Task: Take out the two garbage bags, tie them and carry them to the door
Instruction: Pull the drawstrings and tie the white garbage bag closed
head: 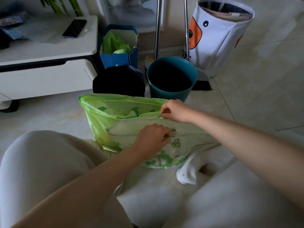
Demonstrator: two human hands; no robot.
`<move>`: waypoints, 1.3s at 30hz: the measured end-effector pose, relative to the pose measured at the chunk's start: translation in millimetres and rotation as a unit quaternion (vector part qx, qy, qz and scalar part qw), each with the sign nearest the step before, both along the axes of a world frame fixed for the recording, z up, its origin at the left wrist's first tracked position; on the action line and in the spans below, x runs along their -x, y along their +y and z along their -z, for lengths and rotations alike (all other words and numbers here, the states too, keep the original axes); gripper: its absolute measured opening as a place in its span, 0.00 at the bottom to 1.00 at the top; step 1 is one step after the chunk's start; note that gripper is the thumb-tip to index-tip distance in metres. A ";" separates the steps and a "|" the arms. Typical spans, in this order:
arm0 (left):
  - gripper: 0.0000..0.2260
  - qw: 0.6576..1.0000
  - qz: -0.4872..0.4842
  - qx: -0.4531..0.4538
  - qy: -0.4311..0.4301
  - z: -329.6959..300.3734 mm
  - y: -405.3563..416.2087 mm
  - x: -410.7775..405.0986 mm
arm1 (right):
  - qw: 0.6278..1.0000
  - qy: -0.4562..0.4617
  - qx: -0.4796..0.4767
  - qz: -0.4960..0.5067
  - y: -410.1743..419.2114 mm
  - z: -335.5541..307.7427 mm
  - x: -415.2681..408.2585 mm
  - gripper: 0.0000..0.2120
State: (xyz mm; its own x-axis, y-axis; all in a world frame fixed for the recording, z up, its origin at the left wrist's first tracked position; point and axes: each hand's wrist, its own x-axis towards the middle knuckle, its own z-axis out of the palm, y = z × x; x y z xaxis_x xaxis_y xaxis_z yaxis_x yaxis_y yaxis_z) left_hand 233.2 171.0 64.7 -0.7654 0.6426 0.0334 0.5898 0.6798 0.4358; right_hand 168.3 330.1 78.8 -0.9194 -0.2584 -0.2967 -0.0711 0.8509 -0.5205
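Note:
A translucent green garbage bag (102, 119) stands on the tiled floor between my knees, mouth open, with paper and a leaf-printed plastic bag inside. My right hand (174, 111) pinches the bag's rim at its right end. My left hand (151, 139) grips the near side of the bag, fingers closed on the plastic. Behind the bag sit a black garbage bag (118, 81) and a bare teal bin (171, 78).
A white low cabinet (49, 51) with a phone (74, 27) stands at left. A blue paper bag (118, 58) holding green plastic leans by the wall. Broom handles (158, 27), a dustpan (203, 79) and a white fabric basket (218, 35) stand at right. My knees fill the foreground.

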 end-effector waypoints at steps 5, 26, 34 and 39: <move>0.06 0.978 -0.099 -0.085 -0.164 -10.6 -2.0 5.0 | 1.000 -0.016 0.010 0.024 8.3 -11.6 -1.2 0.03; 0.02 0.957 -0.109 -0.265 -0.041 -116.4 -0.8 4.0 | 0.929 0.125 0.314 0.152 40.0 -112.0 -59.2 0.07; 0.04 0.948 -0.133 -0.289 0.005 -117.7 14.7 3.9 | 0.955 0.076 0.259 0.122 29.1 -114.3 -71.7 0.10; 0.03 0.935 -0.151 -0.321 0.009 -120.1 20.2 3.5 | 0.957 0.052 0.258 0.121 25.1 -115.9 -71.4 0.06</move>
